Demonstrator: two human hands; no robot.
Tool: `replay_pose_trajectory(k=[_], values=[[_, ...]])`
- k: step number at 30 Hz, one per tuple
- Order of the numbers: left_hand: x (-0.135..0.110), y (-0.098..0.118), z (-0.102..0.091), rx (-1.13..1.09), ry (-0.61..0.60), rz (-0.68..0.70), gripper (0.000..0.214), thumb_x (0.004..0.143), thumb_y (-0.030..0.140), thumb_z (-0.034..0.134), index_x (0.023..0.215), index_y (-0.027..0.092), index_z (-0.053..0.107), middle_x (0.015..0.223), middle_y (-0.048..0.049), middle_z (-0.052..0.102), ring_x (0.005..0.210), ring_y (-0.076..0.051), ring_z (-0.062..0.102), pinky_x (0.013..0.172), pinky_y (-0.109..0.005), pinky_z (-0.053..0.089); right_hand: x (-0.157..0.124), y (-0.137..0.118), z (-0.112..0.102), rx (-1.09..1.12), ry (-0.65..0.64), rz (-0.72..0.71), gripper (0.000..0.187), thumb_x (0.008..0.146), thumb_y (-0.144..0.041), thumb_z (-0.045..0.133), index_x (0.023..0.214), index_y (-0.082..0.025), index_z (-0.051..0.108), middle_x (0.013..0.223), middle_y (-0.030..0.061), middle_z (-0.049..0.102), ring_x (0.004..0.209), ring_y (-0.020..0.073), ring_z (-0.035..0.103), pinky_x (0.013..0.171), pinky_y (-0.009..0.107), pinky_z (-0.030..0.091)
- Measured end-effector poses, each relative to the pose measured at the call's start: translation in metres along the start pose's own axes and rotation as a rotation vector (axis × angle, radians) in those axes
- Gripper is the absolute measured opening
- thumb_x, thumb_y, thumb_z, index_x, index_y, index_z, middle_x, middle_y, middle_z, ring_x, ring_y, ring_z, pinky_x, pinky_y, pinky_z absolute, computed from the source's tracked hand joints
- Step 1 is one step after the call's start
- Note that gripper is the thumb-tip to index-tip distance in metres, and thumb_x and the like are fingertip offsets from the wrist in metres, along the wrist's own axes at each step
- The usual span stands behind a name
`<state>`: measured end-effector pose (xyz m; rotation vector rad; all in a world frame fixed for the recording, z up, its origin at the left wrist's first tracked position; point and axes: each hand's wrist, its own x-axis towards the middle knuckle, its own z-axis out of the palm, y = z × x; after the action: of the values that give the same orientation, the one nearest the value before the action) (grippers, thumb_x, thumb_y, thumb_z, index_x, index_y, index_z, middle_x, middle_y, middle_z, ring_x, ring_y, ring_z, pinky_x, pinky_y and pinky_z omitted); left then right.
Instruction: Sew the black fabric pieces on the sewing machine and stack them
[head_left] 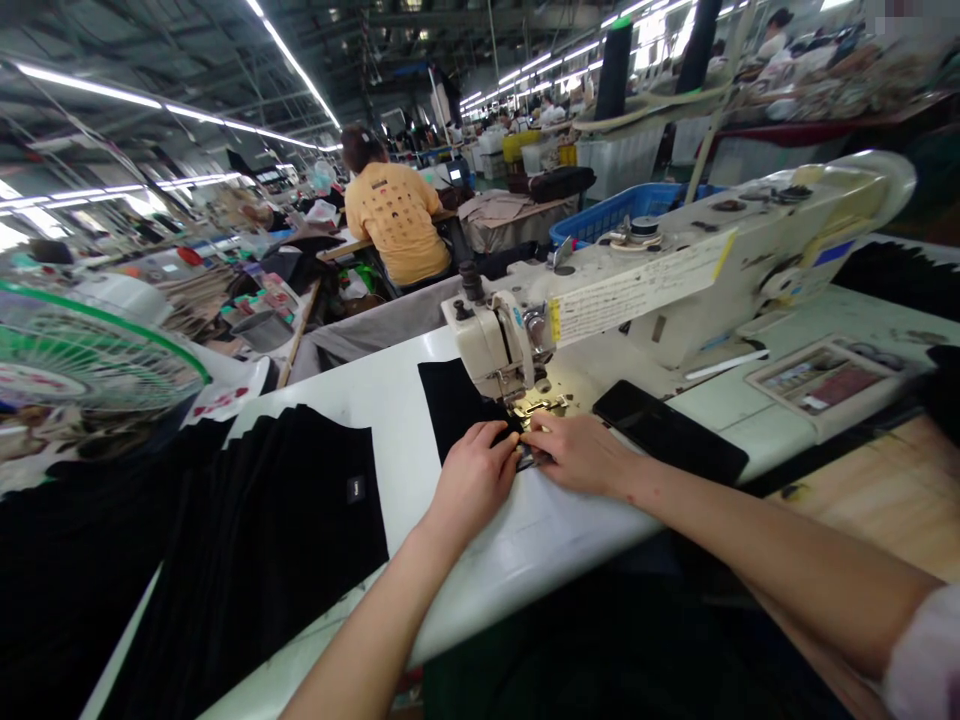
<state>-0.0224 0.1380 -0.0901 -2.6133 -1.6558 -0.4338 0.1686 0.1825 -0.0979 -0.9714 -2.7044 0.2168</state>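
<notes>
My left hand [474, 478] rests with curled fingers on the near edge of a small black fabric piece [454, 402], pressing it on the white table [555, 520]. My right hand [581, 452] lies beside it, fingers pinched at the same edge, just in front of the needle and presser foot [534, 400] of the white sewing machine [675, 270]. The fingertips of both hands meet over a small dark bit of cloth at the foot. A lamp lights the needle plate.
A stack of black fabric pieces [247, 540] lies at left on the table. A black phone [670, 431] lies right of my hands, a parts tray [821, 383] farther right. A green-rimmed fan [82, 360] stands at left. A person in a yellow shirt [397, 215] sits ahead, back turned.
</notes>
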Motion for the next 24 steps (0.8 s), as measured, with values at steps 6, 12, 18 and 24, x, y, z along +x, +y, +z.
replay_pose_trajectory(k=[6, 12, 18, 24], values=[[0.014, -0.020, 0.002, 0.002, 0.001, -0.001, 0.025, 0.095, 0.023, 0.052, 0.111, 0.016, 0.072, 0.122, -0.0117, 0.065, 0.113, -0.025, 0.059, 0.100, -0.041, 0.051, 0.013, -0.003, -0.002, -0.054, 0.000, 0.061, 0.022, 0.094, -0.022, 0.050, 0.108, -0.018, 0.067, 0.106, 0.0081, 0.065, 0.081, 0.0208, 0.063, 0.065, 0.030, 0.043], [0.021, -0.024, 0.003, 0.020, 0.039, -0.013, 0.026, 0.096, 0.023, 0.051, 0.111, 0.017, 0.071, 0.119, -0.0117, 0.066, 0.111, -0.025, 0.060, 0.099, -0.041, 0.052, -0.015, -0.019, -0.004, -0.047, -0.019, 0.085, 0.022, 0.092, -0.022, 0.053, 0.110, -0.018, 0.066, 0.105, 0.0074, 0.064, 0.077, 0.0193, 0.063, 0.062, 0.029, 0.041], [0.016, -0.019, 0.006, 0.028, 0.061, -0.063, 0.027, 0.095, 0.022, 0.050, 0.113, 0.018, 0.070, 0.124, -0.0115, 0.064, 0.114, -0.024, 0.058, 0.101, -0.042, 0.050, -0.053, -0.034, 0.009, -0.020, 0.003, 0.103, 0.023, 0.090, -0.017, 0.053, 0.110, -0.020, 0.064, 0.098, 0.0038, 0.063, 0.072, 0.0160, 0.061, 0.060, 0.027, 0.039], [0.009, -0.010, 0.021, 0.084, 0.077, -0.289, 0.042, 0.097, 0.030, 0.048, 0.136, 0.016, 0.054, 0.145, -0.0164, 0.051, 0.137, -0.033, 0.042, 0.113, -0.059, 0.032, -0.055, -0.034, 0.016, -0.059, 0.045, 0.094, 0.033, 0.089, -0.018, 0.054, 0.120, -0.022, 0.063, 0.100, 0.0038, 0.066, 0.075, 0.0189, 0.066, 0.060, 0.029, 0.041]])
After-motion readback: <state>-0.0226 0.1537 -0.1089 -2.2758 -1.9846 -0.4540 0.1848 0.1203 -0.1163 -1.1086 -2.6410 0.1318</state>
